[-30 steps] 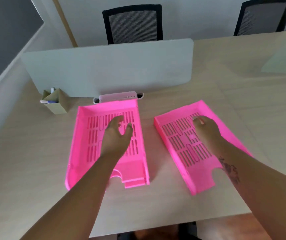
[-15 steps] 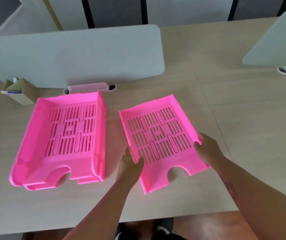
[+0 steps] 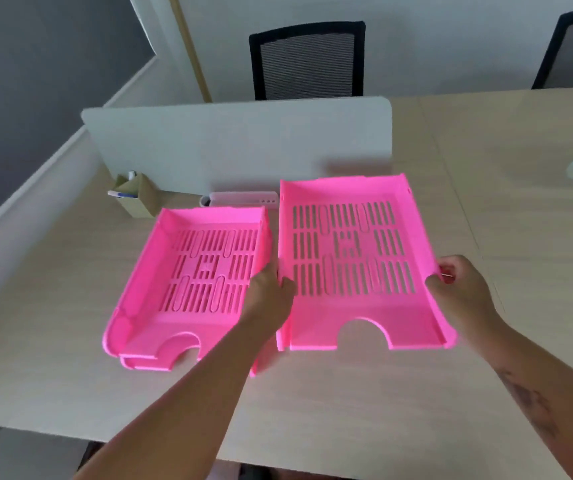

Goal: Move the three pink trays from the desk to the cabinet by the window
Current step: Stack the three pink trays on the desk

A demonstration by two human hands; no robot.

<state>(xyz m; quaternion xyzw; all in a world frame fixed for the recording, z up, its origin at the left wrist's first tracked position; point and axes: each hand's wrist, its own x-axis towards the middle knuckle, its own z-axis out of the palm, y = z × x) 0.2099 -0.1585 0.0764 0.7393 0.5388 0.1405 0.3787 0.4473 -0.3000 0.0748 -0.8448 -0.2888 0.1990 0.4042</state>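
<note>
Gripping single tray (image 3: 357, 258) by both sides, left hand (image 3: 271, 299), right hand (image 3: 460, 292); risks clipping stacked trays (image 3: 191, 271) alongside.

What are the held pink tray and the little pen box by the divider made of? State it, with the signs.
Held pink tray: looks like moulded plastic, smooth and slightly glossy, with a slotted base and thin walls. Pen box: likely brown cardboard, matt, with folded flaps.

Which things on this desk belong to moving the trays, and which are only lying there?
Job: pink slotted plastic tray held by left hand and right hand; stacked pink plastic trays.
Lying about: brown cardboard pen box; white plastic holder.
</note>
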